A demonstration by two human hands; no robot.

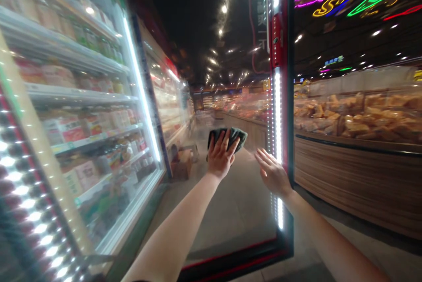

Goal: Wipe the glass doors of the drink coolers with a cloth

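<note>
One view, head: left hand (220, 156) open, fingers spread, pressing dark green cloth (227, 137) flat against glass fridge door (237, 211). Cloth likely light, soft, quick to bunch; hold anywhere under palm. Right hand (273, 173) open, empty, beside door's lit edge (278, 115).

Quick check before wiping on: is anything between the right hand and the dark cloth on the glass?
Nothing visible: only the clear glass pane of the red-framed door lies between the bare right hand and the dark green cloth, which the bare left hand holds against the glass.
</note>
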